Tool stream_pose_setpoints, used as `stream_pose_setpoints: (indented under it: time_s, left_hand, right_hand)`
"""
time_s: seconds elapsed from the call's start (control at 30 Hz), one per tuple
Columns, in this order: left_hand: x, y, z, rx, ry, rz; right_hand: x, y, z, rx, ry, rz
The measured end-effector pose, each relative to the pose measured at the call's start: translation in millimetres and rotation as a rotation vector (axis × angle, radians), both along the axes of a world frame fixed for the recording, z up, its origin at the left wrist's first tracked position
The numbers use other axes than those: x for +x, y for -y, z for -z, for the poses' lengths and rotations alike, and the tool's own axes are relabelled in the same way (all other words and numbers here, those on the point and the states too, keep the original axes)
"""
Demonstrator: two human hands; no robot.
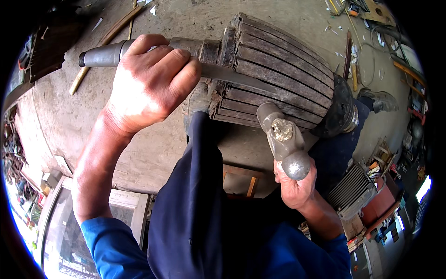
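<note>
A large, dirty rotor [285,60] with lengthwise slots lies in front of me, its shaft [100,56] pointing left. My left hand [155,76] is closed in a fist around a flat, tapering metal bar [237,79]. That bar stretches right over the slotted face, its thin end along the slots; its other end is hidden in my fist. In my right hand [297,188] is a ball-peen hammer [281,132], gripped by its handle close under the head. The hammer head appears in front of the rotor's near lower side; whether it touches cannot be told.
Wooden strips [111,35] lie on the concrete floor at the far left. A white-framed glass panel [125,200] is at lower left. To the right stand a finned metal housing [350,190] and a red box [375,202]. Cables and scraps lie at upper right. My dark-trousered legs flank the rotor.
</note>
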State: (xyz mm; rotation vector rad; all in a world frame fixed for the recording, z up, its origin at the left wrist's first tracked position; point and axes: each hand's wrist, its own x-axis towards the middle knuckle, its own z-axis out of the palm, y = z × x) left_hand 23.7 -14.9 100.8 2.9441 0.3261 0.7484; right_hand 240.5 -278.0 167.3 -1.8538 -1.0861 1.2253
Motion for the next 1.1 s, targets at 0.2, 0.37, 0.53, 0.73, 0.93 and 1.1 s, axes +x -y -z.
stream_pose_setpoints:
  time_s: [0.2, 0.37, 0.53, 0.73, 0.93, 1.1]
  left_hand:
    - [-4.9, 2.8, -2.7, 0.033, -0.085, 0.006]
    - [-4.3, 8.2, 9.3, 0.106, 0.053, -0.035]
    - [-3.0, 13.3, 1.5, 0.061, 0.004, -0.039]
    - [-10.8, 16.9, 1.8, 0.015, -0.052, -0.030]
    - [-5.0, 13.1, 6.1, 0.060, 0.017, -0.052]
    - [2.6, 5.5, 9.5, 0.107, 0.069, -0.059]
  right_hand:
    - [4.1, 12.1, -1.5, 0.117, 0.123, -0.075]
    - [-3.0, -50.0, -25.4, -0.024, 0.022, -0.081]
    - [-2.4, -60.4, -19.9, 0.070, -0.035, -0.067]
    - [-2.3, -64.1, -27.1, 0.050, 0.012, -0.132]
    - [-0.1, -66.8, -23.2, -0.034, 0.035, -0.153]
    - [2.7, -73.5, -20.0, 0.116, 0.140, -0.231]
